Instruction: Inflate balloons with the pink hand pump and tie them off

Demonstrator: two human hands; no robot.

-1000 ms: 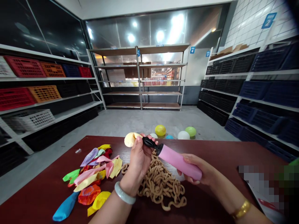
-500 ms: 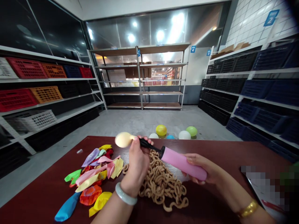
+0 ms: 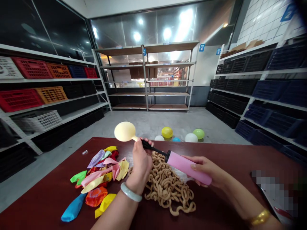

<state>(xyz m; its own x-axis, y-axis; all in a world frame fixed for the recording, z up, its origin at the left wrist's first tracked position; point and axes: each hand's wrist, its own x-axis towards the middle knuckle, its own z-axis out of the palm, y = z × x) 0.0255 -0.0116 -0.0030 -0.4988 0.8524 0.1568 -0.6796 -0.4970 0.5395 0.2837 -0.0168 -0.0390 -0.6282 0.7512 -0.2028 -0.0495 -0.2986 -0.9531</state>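
A pale yellow balloon, partly inflated, sits on the black nozzle end of a pink hand pump. My left hand is closed around the balloon's neck and the black end. Wrapped round the pink barrel is my right hand. Beneath the pump, a heap of tan fuzzy cord lies on the dark red table. Left of it spread several uninflated balloons in many colours.
Several inflated balloons rest on the floor beyond the table. A flat, pixelated object lies at the table's right. Shelves with crates line both sides, and a rack stands at the back.
The pale yellow balloon has grown larger and stands higher above my left hand. Both hands keep their hold on the pump, and the view has shifted slightly.
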